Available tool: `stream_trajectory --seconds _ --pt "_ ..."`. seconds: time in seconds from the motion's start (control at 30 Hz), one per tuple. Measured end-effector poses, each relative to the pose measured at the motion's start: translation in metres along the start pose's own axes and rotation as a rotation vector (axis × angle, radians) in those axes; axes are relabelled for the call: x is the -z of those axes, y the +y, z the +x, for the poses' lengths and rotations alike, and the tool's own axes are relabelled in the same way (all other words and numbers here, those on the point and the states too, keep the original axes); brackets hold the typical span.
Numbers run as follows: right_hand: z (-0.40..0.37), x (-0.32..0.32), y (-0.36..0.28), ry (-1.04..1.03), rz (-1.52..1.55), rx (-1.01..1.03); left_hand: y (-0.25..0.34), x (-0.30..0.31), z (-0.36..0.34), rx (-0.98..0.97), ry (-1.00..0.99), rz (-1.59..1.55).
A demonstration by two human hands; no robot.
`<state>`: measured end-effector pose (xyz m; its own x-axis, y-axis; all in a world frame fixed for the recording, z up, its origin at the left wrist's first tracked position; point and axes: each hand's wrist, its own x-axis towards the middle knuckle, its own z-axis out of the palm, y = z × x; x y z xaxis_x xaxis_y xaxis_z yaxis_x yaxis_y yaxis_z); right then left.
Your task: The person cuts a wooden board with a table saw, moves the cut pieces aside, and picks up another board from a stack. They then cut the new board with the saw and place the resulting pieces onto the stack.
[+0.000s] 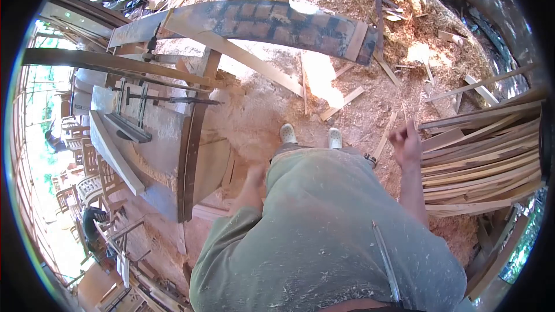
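My right hand point(406, 138) is raised at the right, left of a stack of long wooden strips point(480, 164). Its fingers are curled together, and whatever may be between them is too small to make out. Low beside my body, near the workbench's right side, is my left hand point(256, 174); it is smeared and its fingers cannot be made out. A pen point(386, 263) lies against the greenish, dust-flecked shirt point(324, 208) I wear. Light clogs point(288, 133) are on my feet.
To the left stands a workbench point(156, 159) with metal clamps point(139, 101) and a pale board point(115, 153). A long dark-patched plank point(260, 20) spans the top. Offcuts point(342, 104) and sawdust cover the ground. Wooden chairs point(89, 188) stand at the far left.
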<state>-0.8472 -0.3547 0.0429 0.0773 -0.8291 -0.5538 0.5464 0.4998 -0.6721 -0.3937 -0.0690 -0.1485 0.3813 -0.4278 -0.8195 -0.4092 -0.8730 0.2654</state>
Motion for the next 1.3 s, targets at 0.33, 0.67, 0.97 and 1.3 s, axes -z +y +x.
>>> stream_trajectory --seconds 0.33,0.67,0.97,1.3 --pt "-0.155 -0.3 -0.044 -1.993 0.658 -0.256 -0.102 -0.073 -0.122 0.378 0.351 -0.976" --pt "-0.299 -0.303 -0.015 -1.401 1.126 -1.155 -0.091 -0.112 -0.186 0.434 0.611 -1.27" --pt "-0.36 -0.394 0.103 -1.837 1.029 -0.695 -0.205 -0.089 -0.163 0.583 0.809 -1.692" --pt "-0.479 -0.464 0.231 -1.507 0.567 -0.808 -0.314 0.266 -0.149 0.247 1.858 -1.085"
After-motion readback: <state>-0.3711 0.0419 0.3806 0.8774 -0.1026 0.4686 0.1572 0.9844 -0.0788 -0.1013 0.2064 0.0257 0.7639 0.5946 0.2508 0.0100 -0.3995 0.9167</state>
